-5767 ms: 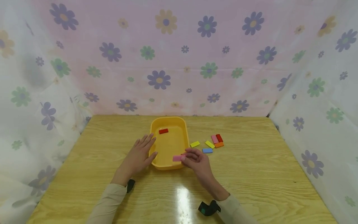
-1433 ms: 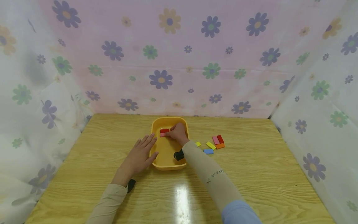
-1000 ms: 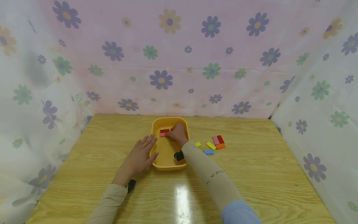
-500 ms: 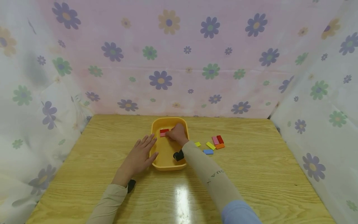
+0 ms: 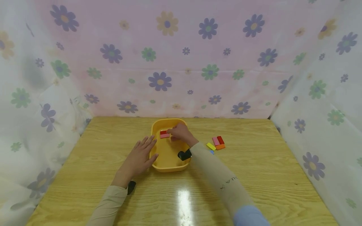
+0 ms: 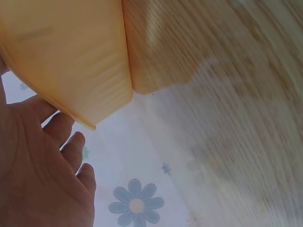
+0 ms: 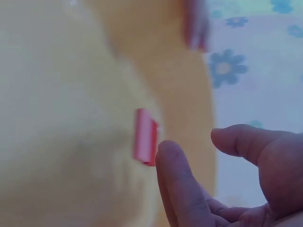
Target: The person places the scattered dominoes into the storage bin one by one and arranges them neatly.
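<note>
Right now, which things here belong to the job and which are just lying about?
Seemingly in the job:
tray
red block and pink block inside it
left hand at its rim
right hand reaching in
Probably also, beside it: yellow block, orange block, blue block, second red block, second pink block

Apparently just there:
table
flowered cloth

Writing on my right sleeve (image 5: pixel 216 172), forearm part, on my side of the yellow tray (image 5: pixel 167 158) and right of it. Small dark lettering (image 5: pixel 227 181) in a slanting row: X at the lower end, then probably A and U; a further mark curves away, too partial to read.
</note>
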